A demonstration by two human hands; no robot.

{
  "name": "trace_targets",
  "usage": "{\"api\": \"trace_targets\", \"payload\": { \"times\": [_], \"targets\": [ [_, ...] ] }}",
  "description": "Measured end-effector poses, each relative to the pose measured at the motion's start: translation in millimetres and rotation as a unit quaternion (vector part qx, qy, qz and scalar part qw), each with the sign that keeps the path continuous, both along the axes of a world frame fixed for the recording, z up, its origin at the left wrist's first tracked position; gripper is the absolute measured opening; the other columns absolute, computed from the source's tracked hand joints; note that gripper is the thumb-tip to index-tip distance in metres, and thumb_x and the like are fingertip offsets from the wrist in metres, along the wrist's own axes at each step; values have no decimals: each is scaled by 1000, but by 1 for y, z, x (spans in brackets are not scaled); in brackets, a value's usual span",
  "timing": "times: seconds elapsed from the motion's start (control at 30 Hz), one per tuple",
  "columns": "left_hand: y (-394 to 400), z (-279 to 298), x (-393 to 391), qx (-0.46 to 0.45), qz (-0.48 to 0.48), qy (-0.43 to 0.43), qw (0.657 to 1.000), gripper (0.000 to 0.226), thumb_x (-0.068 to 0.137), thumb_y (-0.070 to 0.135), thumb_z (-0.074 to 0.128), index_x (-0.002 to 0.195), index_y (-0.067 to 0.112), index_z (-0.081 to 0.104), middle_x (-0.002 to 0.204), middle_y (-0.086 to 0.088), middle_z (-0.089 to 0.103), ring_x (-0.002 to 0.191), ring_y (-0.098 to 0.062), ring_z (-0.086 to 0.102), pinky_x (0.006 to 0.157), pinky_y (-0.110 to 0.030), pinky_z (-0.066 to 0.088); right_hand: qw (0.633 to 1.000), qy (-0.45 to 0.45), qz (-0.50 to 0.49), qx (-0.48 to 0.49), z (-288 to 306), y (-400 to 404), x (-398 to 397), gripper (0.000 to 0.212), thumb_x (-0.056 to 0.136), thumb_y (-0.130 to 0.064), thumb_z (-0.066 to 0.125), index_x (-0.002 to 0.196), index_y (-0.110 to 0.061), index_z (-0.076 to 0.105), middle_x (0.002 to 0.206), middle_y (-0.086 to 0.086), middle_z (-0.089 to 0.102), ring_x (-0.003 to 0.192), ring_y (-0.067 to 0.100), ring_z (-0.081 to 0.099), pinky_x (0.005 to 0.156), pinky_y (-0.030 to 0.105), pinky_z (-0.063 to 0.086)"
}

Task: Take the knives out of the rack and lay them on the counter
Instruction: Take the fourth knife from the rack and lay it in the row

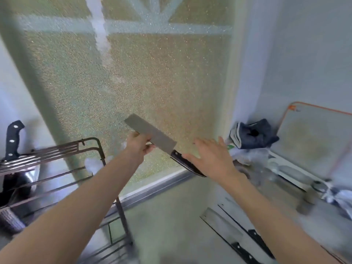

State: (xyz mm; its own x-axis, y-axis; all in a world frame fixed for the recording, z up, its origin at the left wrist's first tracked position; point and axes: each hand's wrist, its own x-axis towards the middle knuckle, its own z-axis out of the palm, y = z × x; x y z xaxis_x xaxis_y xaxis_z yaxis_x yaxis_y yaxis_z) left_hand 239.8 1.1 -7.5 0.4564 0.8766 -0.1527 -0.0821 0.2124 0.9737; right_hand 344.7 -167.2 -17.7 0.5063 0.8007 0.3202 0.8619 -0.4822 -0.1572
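Four knives in all: one cleaver (pixel 152 137) mid-frame, two knives (pixel 238 233) lower right on the counter (pixel 171 216), one black-handled knife (pixel 12 140) far left in one rack (pixel 57 149), two hands, one cloth (pixel 253 133) right

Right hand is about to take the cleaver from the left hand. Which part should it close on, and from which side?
Take the black handle, coming from the right and slightly above. The left hand pinches the cleaver by its blade, leaving the handle free and pointing down-right at the open right hand. Wrapping the handle keeps fingers off the blade edge.
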Motion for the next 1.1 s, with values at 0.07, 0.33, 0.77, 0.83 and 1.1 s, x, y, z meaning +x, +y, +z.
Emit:
{"api": "trace_targets", "payload": {
  "times": [0.07,0.33,0.77,0.83,1.1],
  "targets": [
    [-19,-21,14,-17,-29,5,999,15,87,-4,46,98,7,50,77,-6,59,64,-21,56,31,-10,39,999,46,1,13,-29,-8,-3,49,84,-52,49,112,-12,48,109,13,61,101,34,56,93,46,37],
    [-81,-161,45,-92,-144,48,984,20,89,-1,47,84,16,55,84,-4,60,76,-22,56,35,-9,39,969,227,-91,27,-175,-78,-2,31,88,-19,54,116,-8,48,114,18,52,101,38,52,87,45,40],
    [-138,-345,-4,221,-331,532,747,106,67,47,74,145,15,10,158,-8,2,145,-27,9,116,-45,18,896,389,-209,-44,-322,-134,-28,25,87,-13,55,111,-13,49,114,11,49,101,30,46,91,38,36],
    [-142,-358,-13,238,-367,537,721,108,67,50,72,146,19,5,158,-5,-5,146,-26,0,116,-48,14,894,386,-218,-58,-332,-133,-30,25,87,-14,55,111,-12,50,114,12,50,101,30,46,90,37,36],
    [-147,-372,-22,297,-395,542,680,98,77,46,64,146,18,1,158,-8,-8,146,-31,-5,116,-49,18,898,369,-237,-47,-351,-121,-29,25,85,-11,58,109,-10,53,111,13,52,101,31,45,87,38,35]
  ]
}}
